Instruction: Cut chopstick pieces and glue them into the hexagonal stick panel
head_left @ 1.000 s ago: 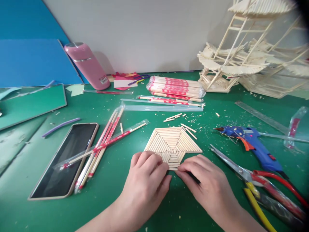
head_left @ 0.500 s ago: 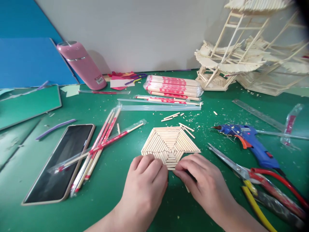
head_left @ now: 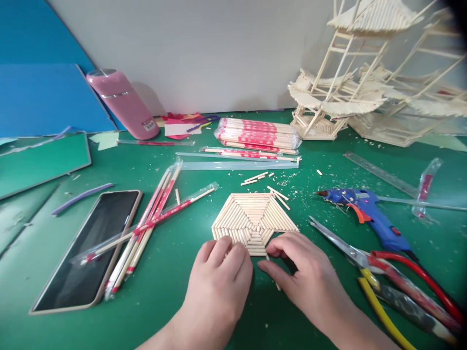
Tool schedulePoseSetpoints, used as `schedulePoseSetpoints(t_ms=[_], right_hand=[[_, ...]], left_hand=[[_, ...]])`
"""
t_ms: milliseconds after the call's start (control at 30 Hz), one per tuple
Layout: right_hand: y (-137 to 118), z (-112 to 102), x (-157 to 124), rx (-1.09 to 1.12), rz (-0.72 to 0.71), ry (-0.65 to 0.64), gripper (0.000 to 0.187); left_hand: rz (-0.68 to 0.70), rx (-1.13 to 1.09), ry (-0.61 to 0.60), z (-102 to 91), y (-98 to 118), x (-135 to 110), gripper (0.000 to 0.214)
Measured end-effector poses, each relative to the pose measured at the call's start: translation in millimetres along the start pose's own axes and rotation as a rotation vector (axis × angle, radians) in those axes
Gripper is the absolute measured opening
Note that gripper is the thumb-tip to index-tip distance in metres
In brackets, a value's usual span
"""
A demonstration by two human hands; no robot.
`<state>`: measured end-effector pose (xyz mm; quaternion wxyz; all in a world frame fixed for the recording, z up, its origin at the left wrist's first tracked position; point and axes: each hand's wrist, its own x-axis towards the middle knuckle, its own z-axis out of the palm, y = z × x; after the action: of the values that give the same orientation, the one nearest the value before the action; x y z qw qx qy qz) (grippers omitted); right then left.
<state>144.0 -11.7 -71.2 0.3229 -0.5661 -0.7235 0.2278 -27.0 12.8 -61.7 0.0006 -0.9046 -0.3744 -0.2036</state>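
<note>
A flat hexagon panel of short wooden sticks (head_left: 254,219) lies on the green mat (head_left: 175,272). My left hand (head_left: 219,279) rests with curled fingers on the panel's near left edge. My right hand (head_left: 302,274) sits at the near right edge, thumb and fingers pinched on a short wooden stick (head_left: 276,283) that pokes out beneath it. Loose short sticks (head_left: 255,177) lie just beyond the panel.
A phone (head_left: 87,245) and wrapped chopsticks (head_left: 149,226) lie left. A blue glue gun (head_left: 365,209), scissors (head_left: 350,250) and pliers lie right. A chopstick pack (head_left: 257,133), pink bottle (head_left: 122,102), ruler (head_left: 379,175) and wooden stick model (head_left: 350,92) stand behind.
Both hands have slid slightly toward me off the panel's near edge. The right hand's fingers have lifted and a short stick now shows under it. The camera has shifted a little.
</note>
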Motion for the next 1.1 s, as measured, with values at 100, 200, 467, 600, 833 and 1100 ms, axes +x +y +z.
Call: schedulePoseSetpoints(t_ms=[100, 200, 467, 600, 833, 1100], right_hand=[[-0.2, -3.8, -2.5, -0.003, -0.024, 0.016, 0.010], [0.6, -6.5, -4.8, -0.055, -0.034, 0.017, 0.010], [5.5, -4.2, -6.4, -0.136, -0.072, 0.062, 0.008], [3.5, -3.2, -3.9, -0.139, -0.072, 0.054, 0.008], [0.0, -1.1, 0.1, -0.140, -0.038, 0.044, 0.006], [-2.6, -2.9, -0.4, -0.137, -0.023, 0.018, 0.009]], left_hand=[[0.000, 0.011, -0.002, -0.5, 0.3, 0.3, 0.023], [-0.001, 0.021, -0.002, 0.0, 0.5, 1.0, 0.021], [-0.010, 0.025, 0.016, 1.3, 0.0, 1.6, 0.024], [0.003, 0.027, 0.003, -0.2, -0.1, 2.5, 0.025], [0.005, 0.014, 0.004, 1.0, -1.5, 0.5, 0.022], [0.018, 0.023, 0.016, 0.3, -1.8, -1.9, 0.021]])
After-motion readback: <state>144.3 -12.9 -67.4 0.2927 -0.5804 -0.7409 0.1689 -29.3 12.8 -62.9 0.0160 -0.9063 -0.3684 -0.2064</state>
